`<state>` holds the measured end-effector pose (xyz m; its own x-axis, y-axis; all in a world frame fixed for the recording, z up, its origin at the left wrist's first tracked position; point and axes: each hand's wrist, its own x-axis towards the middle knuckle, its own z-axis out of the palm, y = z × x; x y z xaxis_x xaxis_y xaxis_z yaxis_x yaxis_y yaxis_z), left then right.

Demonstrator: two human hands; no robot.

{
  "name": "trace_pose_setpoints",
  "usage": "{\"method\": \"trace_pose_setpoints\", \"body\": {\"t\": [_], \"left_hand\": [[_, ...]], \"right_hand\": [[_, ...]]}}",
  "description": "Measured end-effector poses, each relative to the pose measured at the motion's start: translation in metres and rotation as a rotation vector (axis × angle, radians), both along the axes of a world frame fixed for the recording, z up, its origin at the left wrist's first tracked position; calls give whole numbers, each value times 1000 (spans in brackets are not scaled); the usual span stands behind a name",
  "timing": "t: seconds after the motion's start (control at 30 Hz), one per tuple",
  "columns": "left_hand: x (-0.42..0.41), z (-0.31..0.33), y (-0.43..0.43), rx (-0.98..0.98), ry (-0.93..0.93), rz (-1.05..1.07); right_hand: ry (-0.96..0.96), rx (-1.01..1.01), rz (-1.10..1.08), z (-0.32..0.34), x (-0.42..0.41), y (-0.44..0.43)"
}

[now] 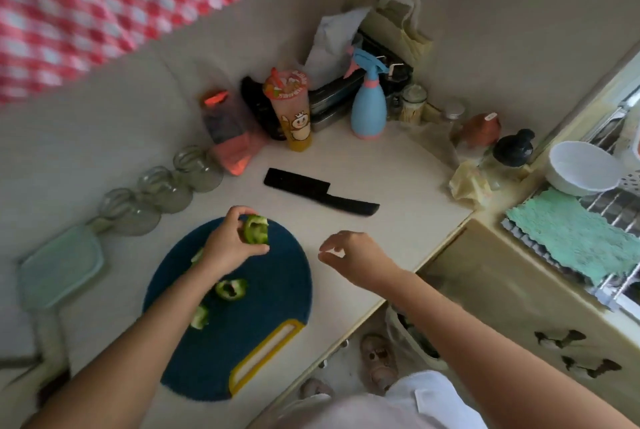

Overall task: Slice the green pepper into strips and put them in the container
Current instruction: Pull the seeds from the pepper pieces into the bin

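Pepper piece [256, 230] in left hand [230, 241]

Dim, soft daylight; motion-blurred, wide-angle bending at the edges.

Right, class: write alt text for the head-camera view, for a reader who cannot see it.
A left hand holds a green pepper piece over a blue board where more pieces lie. The right hand hovers empty beside it; a black knife rests on the counter behind.

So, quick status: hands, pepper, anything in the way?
Left hand holds a pepper piece over the blue board. Right hand empty, loosely curled. Knife lies untouched beyond the board. Nothing blocking.
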<state>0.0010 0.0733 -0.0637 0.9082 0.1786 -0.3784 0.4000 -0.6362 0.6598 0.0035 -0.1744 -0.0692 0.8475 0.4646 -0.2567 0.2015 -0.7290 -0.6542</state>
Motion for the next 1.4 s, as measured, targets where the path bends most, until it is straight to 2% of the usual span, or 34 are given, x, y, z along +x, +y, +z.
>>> {"method": "trace_pose_setpoints", "body": {"t": [0.13, 0.27, 0.47, 0.7, 0.9, 1.07, 1.17, 1.3, 1.4], "left_hand": [[-3, -6, 31, 66, -19, 72], [-2, -21, 39, 213, 54, -47], [3, -22, 49, 285, 28, -116], [-31, -32, 95, 253, 142, 88], [-53, -48, 92, 168, -3, 226], [-54, -36, 75, 122, -147, 260], [-53, -15, 57, 65, -273, 239], [-47, 20, 20, -15, -342, 36], [-37, 47, -13, -80, -288, -107]], "right_hand": [[8, -30, 103, -15, -1, 33], [-6, -68, 194, -30, -3, 68], [-55, -168, 288, -47, -9, 79], [-44, -191, 327, -41, 2, 78], [-29, -208, 348, -37, 11, 80], [25, -197, 385, -33, 15, 77], [60, -111, 339, -21, 18, 73], [31, 258, 79, 10, 23, 58], [-146, 388, 108, 44, 23, 34]]}}
